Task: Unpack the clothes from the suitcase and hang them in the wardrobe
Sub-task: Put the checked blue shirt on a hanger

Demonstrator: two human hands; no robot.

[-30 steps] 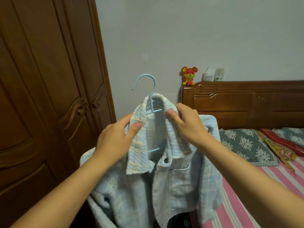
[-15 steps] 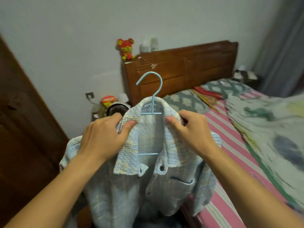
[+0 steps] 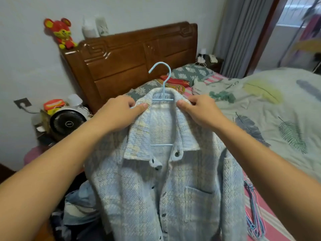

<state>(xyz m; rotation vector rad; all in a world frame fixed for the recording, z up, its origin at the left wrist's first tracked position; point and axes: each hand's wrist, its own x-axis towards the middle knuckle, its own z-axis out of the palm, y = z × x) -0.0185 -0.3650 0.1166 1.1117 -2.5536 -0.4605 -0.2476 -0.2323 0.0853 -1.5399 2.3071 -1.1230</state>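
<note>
A pale blue woven shirt with dark buttons hangs on a light blue hanger, held up over the bed's near edge. My left hand pinches the left side of the collar. My right hand pinches the right side of the collar. The hanger's hook sticks up between my hands. More folded clothes lie below the shirt at the lower left; the suitcase itself is hidden. The wardrobe is out of view.
A bed with a pink striped sheet and a leaf-print quilt fills the right. Several coloured hangers lie on the sheet. The wooden headboard is ahead, a round fan on the left, grey curtains at the far right.
My view has swung right, away from the wardrobe doors and toward the bed. Both hands keep their pinch on the collar, and the shirt has come along with them.
</note>
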